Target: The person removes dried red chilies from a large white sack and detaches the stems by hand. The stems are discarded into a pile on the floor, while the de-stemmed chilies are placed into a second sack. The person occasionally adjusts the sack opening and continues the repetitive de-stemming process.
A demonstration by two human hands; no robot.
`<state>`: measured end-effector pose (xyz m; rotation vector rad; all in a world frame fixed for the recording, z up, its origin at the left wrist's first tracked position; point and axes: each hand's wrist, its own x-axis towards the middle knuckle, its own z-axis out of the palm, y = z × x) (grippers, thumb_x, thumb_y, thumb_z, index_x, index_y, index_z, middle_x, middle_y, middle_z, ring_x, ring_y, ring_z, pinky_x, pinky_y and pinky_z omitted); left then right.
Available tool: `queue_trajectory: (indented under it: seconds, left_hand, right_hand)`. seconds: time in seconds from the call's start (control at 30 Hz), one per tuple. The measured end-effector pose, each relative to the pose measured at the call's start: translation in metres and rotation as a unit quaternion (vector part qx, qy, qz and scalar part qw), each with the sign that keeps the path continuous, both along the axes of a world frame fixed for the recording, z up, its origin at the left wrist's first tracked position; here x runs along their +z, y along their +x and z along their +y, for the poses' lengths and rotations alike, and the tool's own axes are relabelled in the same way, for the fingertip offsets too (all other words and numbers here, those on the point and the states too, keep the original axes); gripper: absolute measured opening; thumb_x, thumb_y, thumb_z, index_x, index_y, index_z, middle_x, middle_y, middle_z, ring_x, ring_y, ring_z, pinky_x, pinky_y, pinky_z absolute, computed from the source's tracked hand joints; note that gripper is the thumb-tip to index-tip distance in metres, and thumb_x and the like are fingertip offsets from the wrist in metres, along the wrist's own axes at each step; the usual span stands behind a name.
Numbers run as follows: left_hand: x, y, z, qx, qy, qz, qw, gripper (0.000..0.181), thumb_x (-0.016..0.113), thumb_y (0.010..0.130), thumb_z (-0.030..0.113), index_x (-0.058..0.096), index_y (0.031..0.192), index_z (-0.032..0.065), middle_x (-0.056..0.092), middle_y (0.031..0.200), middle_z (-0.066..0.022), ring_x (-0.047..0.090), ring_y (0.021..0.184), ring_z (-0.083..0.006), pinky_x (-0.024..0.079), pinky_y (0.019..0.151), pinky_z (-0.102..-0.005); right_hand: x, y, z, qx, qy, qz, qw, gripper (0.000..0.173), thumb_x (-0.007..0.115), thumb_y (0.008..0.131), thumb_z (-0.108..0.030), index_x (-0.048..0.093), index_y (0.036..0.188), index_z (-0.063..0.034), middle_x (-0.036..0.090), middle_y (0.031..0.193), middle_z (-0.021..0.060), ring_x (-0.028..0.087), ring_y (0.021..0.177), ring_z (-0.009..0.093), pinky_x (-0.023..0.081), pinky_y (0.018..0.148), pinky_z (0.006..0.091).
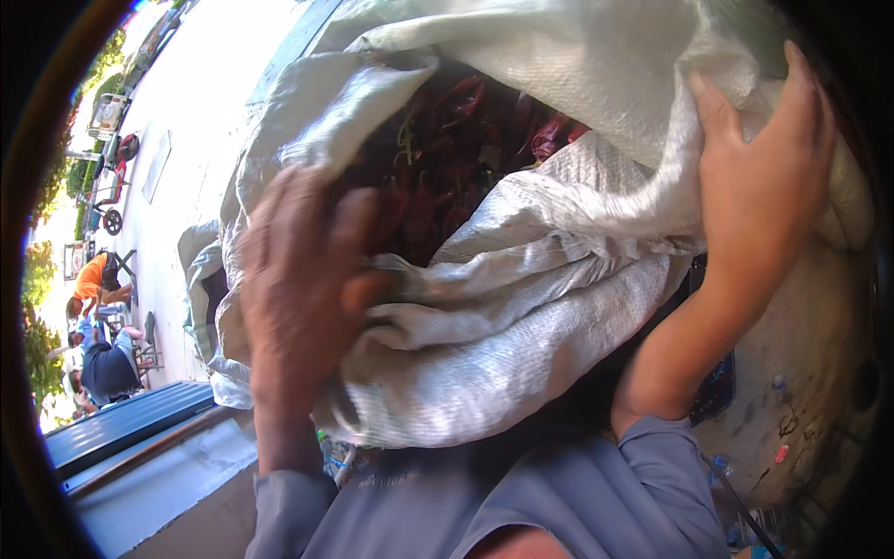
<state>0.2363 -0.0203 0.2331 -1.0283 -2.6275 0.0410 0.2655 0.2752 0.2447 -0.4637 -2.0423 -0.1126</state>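
A large white woven plastic sack (503, 377) bulges before me, its mouth gaping and its rim folded in thick creases. Dried red chili peppers (433, 168), some with pale stems, lie in the shade inside. My right hand (765, 161) grips the sack's upper right side, with the thumb on the near face of the cloth and the fingers stretched along its far side. At the left of the mouth, my left hand (300, 279) lies against the rolled rim, thumb apart from the fingers. Motion blur hides whether it pinches the cloth.
A second woven sack (199, 279) stands just left. Blue corrugated metal (133, 423) and a ledge (167, 489) occupy the lower left. Farther off are seated people (105, 356) and a red motorbike (115, 182). Litter (781, 454) dots the stained floor at right, near a black cable (744, 506).
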Motion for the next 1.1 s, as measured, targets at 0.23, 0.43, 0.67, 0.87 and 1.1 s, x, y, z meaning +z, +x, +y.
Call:
queue_trajectory:
  seconds: [0.23, 0.43, 0.67, 0.87, 1.1]
  left_hand:
    - [-0.055, 0.022, 0.030, -0.174, 0.030, -0.184, 0.967, 0.045, 0.071, 0.079, 0.023, 0.063, 0.120, 0.0085, 0.054, 0.135, -0.0162, 0.043, 0.134, -0.0410, 0.036, 0.111, -0.0505]
    - [-0.060, 0.047, -0.030, 0.097, 0.099, -0.270, 0.953, 0.099, 0.092, 0.056, 0.032, 0.049, 0.143, 0.0095, 0.037, 0.152, -0.0255, 0.040, 0.135, -0.0497, 0.041, 0.108, -0.0547]
    - [-0.149, 0.011, -0.048, 0.087, 0.161, -0.222, 0.958, 0.112, 0.078, 0.063, 0.068, 0.039, 0.150, 0.0095, 0.043, 0.146, -0.0280, 0.046, 0.130, -0.0482, 0.041, 0.106, -0.0519]
    - [-0.100, 0.010, -0.028, 0.069, 0.050, -0.190, 0.978, 0.088, 0.076, 0.070, 0.028, 0.043, 0.149, 0.0090, 0.032, 0.154, -0.0270, 0.044, 0.134, -0.0472, 0.045, 0.106, -0.0502]
    - [-0.031, -0.035, -0.022, 0.067, 0.176, -0.096, 0.977, 0.068, 0.082, 0.077, 0.028, 0.056, 0.138, 0.0121, 0.068, 0.118, -0.0213, 0.072, 0.093, -0.0351, 0.056, 0.082, -0.0431]
  right_hand:
    - [-0.040, -0.005, -0.094, 0.496, -0.174, -0.227, 0.820, 0.045, 0.079, 0.079, -0.023, 0.065, 0.119, -0.0062, 0.067, 0.100, 0.0147, 0.066, 0.085, 0.032, 0.054, 0.074, 0.0416]
    - [-0.095, 0.033, -0.085, 0.318, -0.143, -0.358, 0.866, 0.072, 0.086, 0.068, -0.033, 0.059, 0.128, -0.0016, 0.058, 0.129, 0.0192, 0.052, 0.127, 0.033, 0.033, 0.111, 0.0521]
    - [-0.129, 0.032, -0.096, 0.311, -0.159, -0.390, 0.852, 0.079, 0.085, 0.066, -0.027, 0.055, 0.135, -0.0040, 0.053, 0.136, 0.0194, 0.047, 0.129, 0.033, 0.030, 0.112, 0.0569]
    - [-0.125, 0.027, -0.078, 0.330, -0.123, -0.384, 0.853, 0.073, 0.083, 0.069, -0.025, 0.056, 0.133, -0.0030, 0.054, 0.134, 0.0190, 0.049, 0.126, 0.034, 0.033, 0.109, 0.0548]
    - [-0.036, 0.007, -0.082, 0.323, -0.134, -0.294, 0.889, 0.055, 0.078, 0.079, -0.033, 0.064, 0.125, -0.0052, 0.068, 0.111, 0.0128, 0.064, 0.104, 0.033, 0.049, 0.093, 0.0435]
